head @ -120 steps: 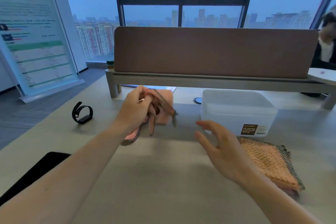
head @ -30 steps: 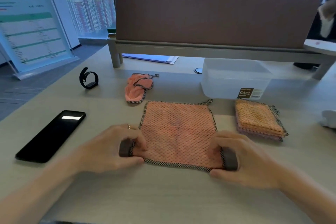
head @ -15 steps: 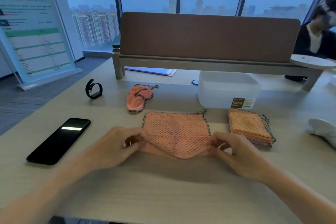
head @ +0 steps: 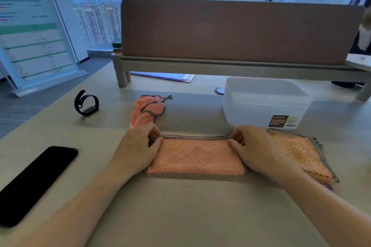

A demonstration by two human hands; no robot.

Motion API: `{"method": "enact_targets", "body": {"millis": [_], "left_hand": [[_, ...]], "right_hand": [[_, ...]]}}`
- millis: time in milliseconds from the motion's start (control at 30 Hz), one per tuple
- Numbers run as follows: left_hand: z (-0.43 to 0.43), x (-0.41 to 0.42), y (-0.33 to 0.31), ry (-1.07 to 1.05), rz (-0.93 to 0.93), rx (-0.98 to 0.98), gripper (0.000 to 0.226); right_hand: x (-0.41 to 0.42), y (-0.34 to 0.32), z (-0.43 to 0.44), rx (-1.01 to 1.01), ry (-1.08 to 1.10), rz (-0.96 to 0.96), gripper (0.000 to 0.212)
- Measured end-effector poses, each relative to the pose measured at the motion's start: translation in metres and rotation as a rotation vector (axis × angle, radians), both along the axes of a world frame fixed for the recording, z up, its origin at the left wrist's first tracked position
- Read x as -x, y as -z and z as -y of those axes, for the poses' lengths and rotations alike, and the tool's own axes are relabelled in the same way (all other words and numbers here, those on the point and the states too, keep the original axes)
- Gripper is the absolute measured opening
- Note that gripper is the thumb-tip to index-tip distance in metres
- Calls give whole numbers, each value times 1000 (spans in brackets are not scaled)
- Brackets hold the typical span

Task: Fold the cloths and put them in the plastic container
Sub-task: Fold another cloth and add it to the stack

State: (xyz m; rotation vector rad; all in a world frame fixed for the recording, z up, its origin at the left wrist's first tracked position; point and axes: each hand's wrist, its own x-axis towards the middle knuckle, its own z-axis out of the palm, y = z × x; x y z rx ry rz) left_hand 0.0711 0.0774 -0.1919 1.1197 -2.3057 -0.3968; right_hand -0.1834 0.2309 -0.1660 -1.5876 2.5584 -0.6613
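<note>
Cloth (head: pixel 196 158) folded in half, left hand (head: pixel 138 146) and right hand (head: pixel 259 146) pinching its far corners.

On my feed both forearms reach in from the near edge and lie low over the table (head: pixel 180 206). The hands sit apart at the two short ends of the cloth, each with thumb and curled fingers clamped on the black-trimmed far edge. The cloth lies flat as a long rectangle at the near middle of the table, with its fold toward me. I count one crumpled cloth (head: pixel 144 112) just beyond the left hand. One stack (head: pixel 297 154) of folded cloths lies partly under the right wrist, though I cannot tell how many layers it has. One plastic container (head: pixel 263 102) stands far right, just behind the stack. One phone (head: pixel 36 182) lies near left, and one wristband (head: pixel 86 103) sits farther back on the left.
</note>
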Motion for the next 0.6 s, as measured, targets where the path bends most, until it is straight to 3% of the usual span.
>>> {"method": "enact_targets", "body": {"millis": [267, 600], "left_hand": [[5, 3, -8, -31, -103, 10, 5], [12, 6, -1, -27, -15, 47, 5]], "right_hand": [[5, -6, 3, 104, 8, -40, 8], [7, 2, 13, -42, 43, -71, 18]]}}
